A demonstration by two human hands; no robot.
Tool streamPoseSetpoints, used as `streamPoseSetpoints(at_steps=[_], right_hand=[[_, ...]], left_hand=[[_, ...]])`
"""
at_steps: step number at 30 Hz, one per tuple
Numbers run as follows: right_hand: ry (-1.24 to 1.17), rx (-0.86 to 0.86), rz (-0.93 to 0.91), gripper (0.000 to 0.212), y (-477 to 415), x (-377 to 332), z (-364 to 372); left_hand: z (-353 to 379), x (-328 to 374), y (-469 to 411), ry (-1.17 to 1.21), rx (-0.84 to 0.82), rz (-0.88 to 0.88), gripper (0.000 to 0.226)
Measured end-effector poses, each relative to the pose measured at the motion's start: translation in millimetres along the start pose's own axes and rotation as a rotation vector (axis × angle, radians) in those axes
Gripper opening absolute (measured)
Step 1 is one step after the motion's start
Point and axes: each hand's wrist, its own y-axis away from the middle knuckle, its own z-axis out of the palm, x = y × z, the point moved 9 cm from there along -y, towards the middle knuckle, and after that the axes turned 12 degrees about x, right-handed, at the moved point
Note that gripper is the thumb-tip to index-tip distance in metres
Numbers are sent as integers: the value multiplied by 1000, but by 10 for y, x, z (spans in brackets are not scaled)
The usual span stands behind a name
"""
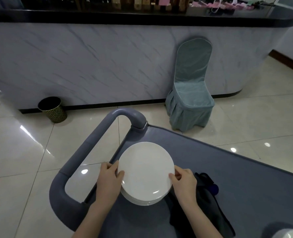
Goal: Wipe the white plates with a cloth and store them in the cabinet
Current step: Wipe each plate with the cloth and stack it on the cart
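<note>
A stack of white plates [145, 170] stands on the grey cart top [228, 177], near the cart's handle. My left hand [109, 179] grips the stack's left rim, thumb lying on the top plate. On the opposite rim my right hand [183, 182] holds the stack with its thumb on the top plate. A dark cloth [209, 200] lies crumpled on the cart just right of the plates, partly behind my right wrist.
The cart's grey loop handle [90, 146] sticks out to the left. Beyond it stand a marble-patterned counter [90, 62], a teal-covered chair [190, 93] and a dark bin [52, 109] on the tiled floor. Another white object [290, 234] shows at the bottom right corner.
</note>
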Motion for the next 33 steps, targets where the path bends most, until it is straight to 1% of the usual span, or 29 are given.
streamPoseSetpoints(at_steps=[3,5,8,12,15,19,22,23,28,31,33], right_hand=[[-11,-43,-7,29,-22,27,-29],[-29,-34,-4,35,-36,68,-142],[-36,-12,-69,35,-44,111,-427],[52,39,-210,28,-45,248,-1002],[170,89,-258,28,-31,525,-1510],[396,99,-229,31,71,1121,-2208],[525,112,-157,36,241,1612,-2765],[566,115,-128,38,308,1769,-2935],[756,103,22,49,623,2426,-3596],[808,63,98,57,761,2727,-3784],[812,48,140,58,844,2877,-3845]], left_hand=[[-25,8,23,-23,44,-27,31],[-46,106,84,-3,86,-10,36],[63,462,256,47,68,115,29],[489,1122,632,49,-83,345,20],[877,1629,1055,51,-214,537,16],[1384,2192,1748,30,-396,767,17],[1684,2551,2319,58,-487,991,18],[1805,2626,2486,33,-531,1019,22],[2368,2772,3096,-221,-719,1037,45],[2539,2763,3337,-305,-806,1020,48],[2622,2705,3412,-342,-836,998,50]])
